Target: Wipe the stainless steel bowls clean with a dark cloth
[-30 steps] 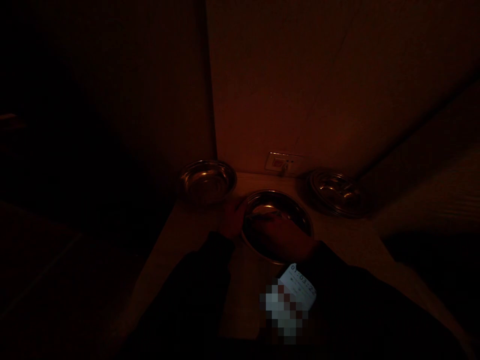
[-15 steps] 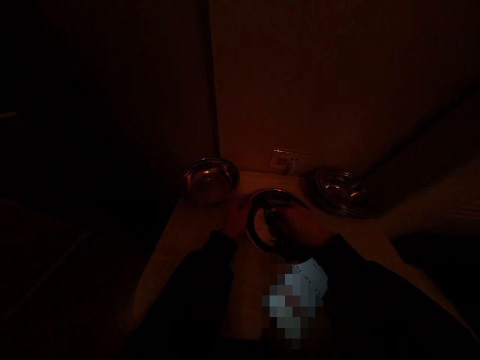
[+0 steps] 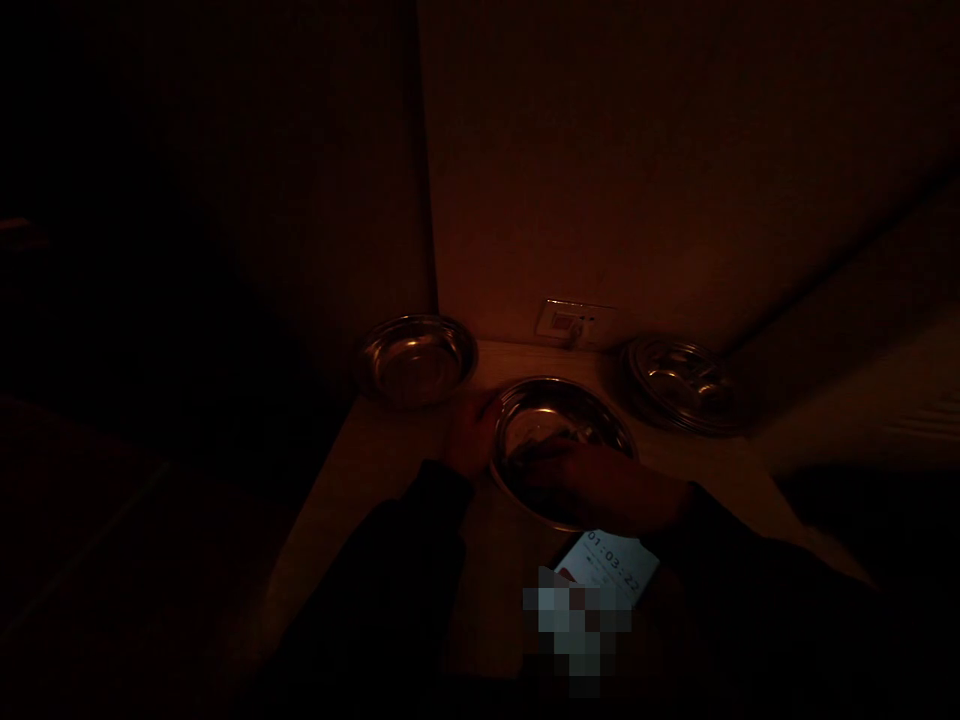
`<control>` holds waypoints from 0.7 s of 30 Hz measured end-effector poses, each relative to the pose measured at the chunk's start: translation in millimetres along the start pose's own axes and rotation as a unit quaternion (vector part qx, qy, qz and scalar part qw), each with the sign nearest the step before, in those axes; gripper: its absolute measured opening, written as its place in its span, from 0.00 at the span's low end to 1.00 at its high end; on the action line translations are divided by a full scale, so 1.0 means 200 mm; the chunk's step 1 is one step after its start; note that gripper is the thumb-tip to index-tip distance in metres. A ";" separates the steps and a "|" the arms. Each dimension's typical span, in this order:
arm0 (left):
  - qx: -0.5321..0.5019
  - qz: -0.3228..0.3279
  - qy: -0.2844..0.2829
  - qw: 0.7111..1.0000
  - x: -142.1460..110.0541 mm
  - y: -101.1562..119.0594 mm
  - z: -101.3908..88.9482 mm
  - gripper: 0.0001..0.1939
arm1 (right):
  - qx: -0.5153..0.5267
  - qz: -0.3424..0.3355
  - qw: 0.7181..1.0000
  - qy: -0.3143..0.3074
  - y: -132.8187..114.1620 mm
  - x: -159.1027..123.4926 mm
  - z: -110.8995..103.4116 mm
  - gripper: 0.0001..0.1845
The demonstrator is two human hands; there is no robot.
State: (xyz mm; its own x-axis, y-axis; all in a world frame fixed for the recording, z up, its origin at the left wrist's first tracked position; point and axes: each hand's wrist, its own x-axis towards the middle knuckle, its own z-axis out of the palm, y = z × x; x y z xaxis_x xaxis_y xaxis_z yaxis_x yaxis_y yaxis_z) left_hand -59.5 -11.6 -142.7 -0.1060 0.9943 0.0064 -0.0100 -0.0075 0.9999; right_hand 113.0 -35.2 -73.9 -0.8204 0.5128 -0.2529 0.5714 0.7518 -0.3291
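Right hand has dipped lower inside the shiny bowl — both hands' grips too dark to tell. Left hand meets the rim, probably slippery metal's best hold.

Deep red-brown gloom tints the wall, split by a near-black vertical seam. The middle bowl is silvery metal stained copper, with a bright orange glint and a thin pale rim; its contents are too dark to give a sure colour. The left bowl shows the same coppery sheen in curved bands, and the stacked metal dishes at right carry concentric dark and amber rings. The table is dull brown. Both sleeves look black. The phone screen glows pale blue-white with dark digits, partly under grey and brownish square blocks.
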 end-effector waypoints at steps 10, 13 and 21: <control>-0.014 0.029 -0.008 0.999 0.01 -0.02 -0.01 0.18 | -0.116 0.141 0.977 0.109 -0.02 0.13 0.04 0.20; -0.019 0.030 -0.002 0.999 0.01 -0.02 -0.02 0.19 | -0.134 0.194 0.963 0.134 0.01 0.14 0.03 0.21; -0.002 0.041 0.024 0.999 0.01 -0.02 -0.02 0.16 | -0.075 0.159 0.974 0.145 -0.02 0.18 0.09 0.19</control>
State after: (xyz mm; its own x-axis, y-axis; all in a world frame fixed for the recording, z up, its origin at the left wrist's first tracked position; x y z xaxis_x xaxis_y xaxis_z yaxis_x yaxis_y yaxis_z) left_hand -62.8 -9.5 -147.4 -0.1534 0.9843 0.0868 -0.0028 -0.0883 0.9961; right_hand 82.4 -26.6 -98.1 -0.5873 0.8081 -0.0464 0.8052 0.5774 -0.1350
